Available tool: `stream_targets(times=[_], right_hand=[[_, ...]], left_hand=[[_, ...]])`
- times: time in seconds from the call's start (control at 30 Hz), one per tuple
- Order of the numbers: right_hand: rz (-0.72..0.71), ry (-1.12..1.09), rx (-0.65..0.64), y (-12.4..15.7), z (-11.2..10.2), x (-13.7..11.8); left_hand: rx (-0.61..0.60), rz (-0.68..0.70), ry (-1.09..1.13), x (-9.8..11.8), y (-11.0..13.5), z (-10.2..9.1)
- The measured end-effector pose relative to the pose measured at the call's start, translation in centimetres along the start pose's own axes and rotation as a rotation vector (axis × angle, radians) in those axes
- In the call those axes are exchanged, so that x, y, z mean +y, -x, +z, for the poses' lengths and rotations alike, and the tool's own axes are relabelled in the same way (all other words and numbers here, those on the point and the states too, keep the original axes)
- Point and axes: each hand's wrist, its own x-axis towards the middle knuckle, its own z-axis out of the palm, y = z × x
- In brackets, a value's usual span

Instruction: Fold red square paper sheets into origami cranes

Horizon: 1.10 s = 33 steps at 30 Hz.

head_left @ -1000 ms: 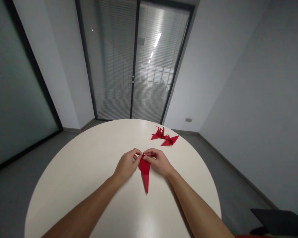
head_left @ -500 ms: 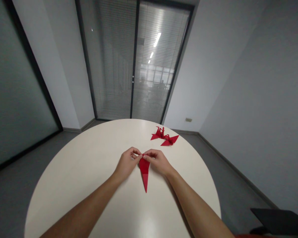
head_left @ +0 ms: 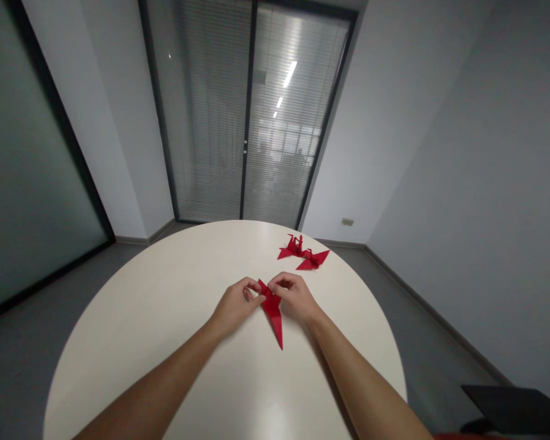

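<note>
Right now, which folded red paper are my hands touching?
The near paper, between your left hand and right hand, its long tip aimed toward you. The winged ones lie untouched, farther off on the table.

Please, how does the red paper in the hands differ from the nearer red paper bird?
The held paper is in the left hand and right hand; the paper bird lies untouched. The held paper tapers to a long point toward the camera; the paper bird spreads wings sideways. Both are red and folded.

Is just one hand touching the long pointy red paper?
No, the left hand and the right hand both have fingers on the folded red paper.
</note>
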Motion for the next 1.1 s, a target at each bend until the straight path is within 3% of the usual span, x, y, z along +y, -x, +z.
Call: stream_targets(times=[0.17, 0.33, 0.53, 0.83, 1.1], right_hand=[[-0.005, -0.05, 0.03, -0.1, -0.1, 0.0], [0.003, -0.057, 0.036, -0.4, -0.4, 1.0], [0.08, -0.057, -0.034, -0.2, -1.1, 2.0], [0.062, 0.099, -0.269, 1.5, -2.0, 0.5], [0.121, -0.107, -0.173, 1.0, 0.0, 1.2]], left_hand=[[-0.061, -0.043, -0.06, 0.2, 0.3, 0.2], [-0.09, 0.041, -0.106, -0.8, 0.0, 0.3], [0.046, 0.078, -0.288, -2.3, -0.5, -0.2], [0.068, -0.046, -0.014, -2.0, -0.7, 0.0], [0.008, -0.022, 0.075, -0.8, -0.5, -0.2]])
